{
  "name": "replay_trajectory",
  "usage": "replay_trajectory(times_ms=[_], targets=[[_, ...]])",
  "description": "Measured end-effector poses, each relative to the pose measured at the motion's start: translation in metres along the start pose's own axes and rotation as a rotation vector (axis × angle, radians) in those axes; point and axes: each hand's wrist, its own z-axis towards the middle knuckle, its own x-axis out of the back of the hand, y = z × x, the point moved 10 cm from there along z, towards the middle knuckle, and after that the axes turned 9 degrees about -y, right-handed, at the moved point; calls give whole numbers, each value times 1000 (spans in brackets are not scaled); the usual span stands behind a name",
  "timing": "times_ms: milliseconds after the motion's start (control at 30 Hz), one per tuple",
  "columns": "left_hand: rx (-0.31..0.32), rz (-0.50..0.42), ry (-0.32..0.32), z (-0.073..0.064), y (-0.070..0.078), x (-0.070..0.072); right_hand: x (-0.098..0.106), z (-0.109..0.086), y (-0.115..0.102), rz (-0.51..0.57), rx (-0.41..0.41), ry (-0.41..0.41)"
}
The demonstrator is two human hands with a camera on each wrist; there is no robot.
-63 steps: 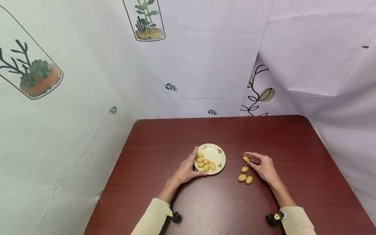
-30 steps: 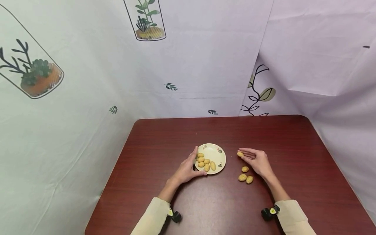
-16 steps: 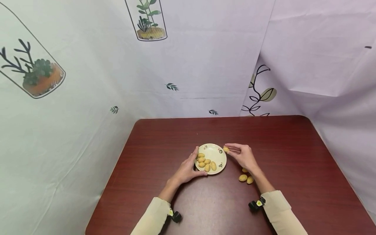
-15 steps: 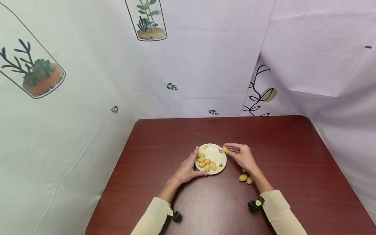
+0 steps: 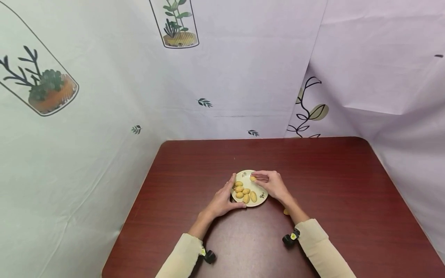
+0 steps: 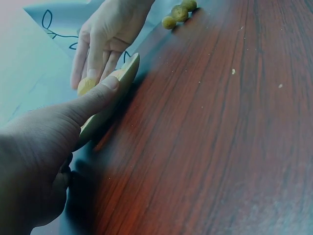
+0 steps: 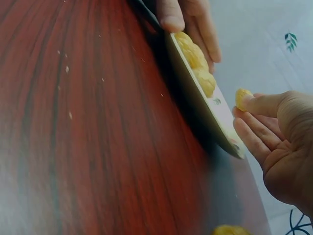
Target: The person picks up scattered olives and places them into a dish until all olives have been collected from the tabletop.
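On the table a cream plate (image 5: 260,190) with small printed motifs holds several small yellow oval lumps (image 5: 246,198), wrinkled like baby potatoes or dried fruit; their exact kind is unclear. My left hand (image 5: 220,199) grips the plate's left side, thumb on the near rim and fingers around the left edge. Over the plate's far right part, my right hand (image 5: 274,185) pinches one yellow lump (image 7: 242,99) between thumb and fingertips. The right wrist view shows this lump apart from the plate and its contents.
In the left wrist view, 3 more yellow lumps (image 6: 179,13) lie on the dark red wooden table (image 5: 194,166); my right forearm mostly hides them in the head view. A pale printed cloth (image 5: 243,77) hangs behind the table. Tiny crumbs (image 6: 233,71) dot the wood.
My right hand has carried its yellow lump leftward from the table's right side to above the plate. The left hand and the plate stay put.
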Motion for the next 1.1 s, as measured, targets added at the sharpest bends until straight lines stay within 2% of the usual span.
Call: replay_trajectory(times_ms=[433, 1100], targets=[[-6, 1, -5, 1, 0, -1, -27, 8, 1, 14, 0, -101], [-13, 11, 8, 1, 2, 0, -32, 12, 2, -23, -7, -92]])
